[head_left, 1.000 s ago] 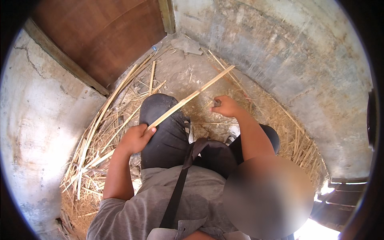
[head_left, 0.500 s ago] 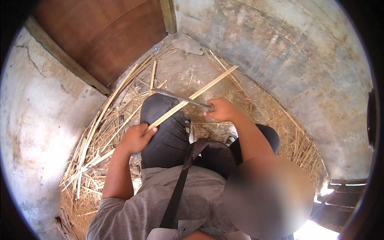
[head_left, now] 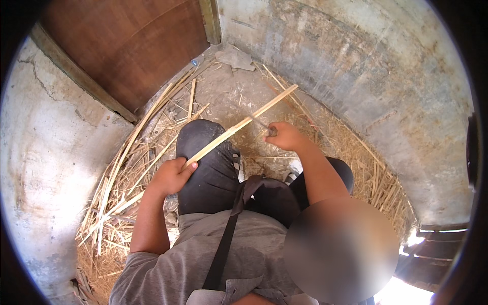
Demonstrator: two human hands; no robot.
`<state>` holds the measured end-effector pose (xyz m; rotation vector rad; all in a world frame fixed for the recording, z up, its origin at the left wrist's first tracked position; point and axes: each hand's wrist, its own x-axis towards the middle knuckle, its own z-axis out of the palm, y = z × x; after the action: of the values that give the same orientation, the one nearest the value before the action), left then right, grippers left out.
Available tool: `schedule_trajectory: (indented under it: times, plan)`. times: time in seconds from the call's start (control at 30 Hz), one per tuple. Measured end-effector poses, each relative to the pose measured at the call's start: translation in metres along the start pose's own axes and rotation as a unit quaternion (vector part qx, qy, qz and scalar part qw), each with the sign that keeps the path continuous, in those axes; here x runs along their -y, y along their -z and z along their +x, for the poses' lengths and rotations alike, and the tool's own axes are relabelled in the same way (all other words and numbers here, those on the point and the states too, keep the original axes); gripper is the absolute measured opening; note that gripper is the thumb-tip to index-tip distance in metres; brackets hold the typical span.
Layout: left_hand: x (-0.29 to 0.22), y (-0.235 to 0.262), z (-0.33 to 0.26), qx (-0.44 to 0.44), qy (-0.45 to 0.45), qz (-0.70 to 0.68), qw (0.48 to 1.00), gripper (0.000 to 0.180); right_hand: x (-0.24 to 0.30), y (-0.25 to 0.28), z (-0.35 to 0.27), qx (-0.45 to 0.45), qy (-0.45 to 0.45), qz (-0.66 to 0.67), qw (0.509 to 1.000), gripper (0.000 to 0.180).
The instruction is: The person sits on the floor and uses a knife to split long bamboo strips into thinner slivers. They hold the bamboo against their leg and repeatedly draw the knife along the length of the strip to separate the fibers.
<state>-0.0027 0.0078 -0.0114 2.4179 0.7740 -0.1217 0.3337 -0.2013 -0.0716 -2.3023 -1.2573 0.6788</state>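
My left hand (head_left: 172, 177) is closed around the near end of a long pale bamboo strip (head_left: 244, 122), thumb on top. The strip slants up and away to the right, passing over my left knee. My right hand (head_left: 284, 136) grips the handle of a long-bladed knife (head_left: 261, 122). Its grey blade looks foreshortened and points toward the strip's middle; part of the blade cannot be made out, nor whether it touches the strip. My knees, in dark trousers (head_left: 198, 178), are bent on both sides of the work.
Split bamboo strips (head_left: 119, 178) lie heaped along the left wall. Shavings (head_left: 373, 175) cover the floor by the right wall (head_left: 366, 76). A brown door panel (head_left: 132, 46) stands at the far left, and a flat stone piece (head_left: 235, 57) lies in the far corner.
The knife blade, earlier lying across the strip and reaching past it to the left, has turned and looks shorter. My right hand has shifted slightly; my left hand keeps its hold.
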Motion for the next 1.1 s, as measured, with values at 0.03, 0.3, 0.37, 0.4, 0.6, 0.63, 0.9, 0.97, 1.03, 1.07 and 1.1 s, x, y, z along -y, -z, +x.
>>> schedule_trajectory:
  times: [0.03,0.3,0.37,0.4,0.6,0.63,0.9,0.97,1.03,1.07,1.1]
  plan:
    - [0.001,-0.001,0.000,-0.001,-0.001,0.004,1.000,0.058,0.002,-0.006,0.001,0.015,0.011,-0.004,1.000,0.062]
    - [-0.003,-0.001,-0.001,0.003,0.008,0.013,1.000,0.055,-0.011,-0.002,0.007,0.000,0.011,-0.011,1.000,0.060]
    - [-0.002,-0.002,-0.001,-0.003,0.007,0.022,1.000,0.054,-0.023,-0.003,0.007,-0.026,-0.018,-0.006,0.999,0.062]
    - [-0.003,-0.002,-0.001,-0.001,0.007,0.020,1.000,0.054,-0.026,-0.004,0.006,-0.039,-0.032,-0.004,0.999,0.062]
    - [-0.002,-0.004,-0.001,-0.009,0.006,0.018,1.000,0.053,-0.022,-0.003,0.003,-0.061,-0.015,0.004,0.998,0.064]
    - [-0.002,-0.003,-0.002,-0.006,0.009,0.015,1.000,0.053,-0.019,-0.002,0.002,-0.051,-0.010,0.000,0.999,0.063]
    - [-0.003,-0.004,-0.002,-0.014,0.005,0.017,1.000,0.053,-0.013,-0.006,0.004,-0.026,0.014,0.003,1.000,0.056]
    - [-0.001,-0.006,-0.001,-0.016,0.002,0.014,1.000,0.053,-0.015,-0.005,0.004,-0.040,0.016,0.004,0.999,0.056]
    - [-0.001,-0.005,-0.002,-0.015,0.002,0.014,1.000,0.053,-0.014,-0.004,0.003,-0.048,0.020,0.001,0.999,0.056]
    - [-0.002,-0.005,-0.002,-0.015,0.002,0.014,1.000,0.053,-0.013,-0.002,0.002,-0.049,0.022,-0.002,0.999,0.056]
    - [-0.002,-0.005,-0.002,-0.014,0.005,0.012,1.000,0.053,-0.012,-0.001,0.002,-0.050,0.024,-0.005,0.998,0.055]
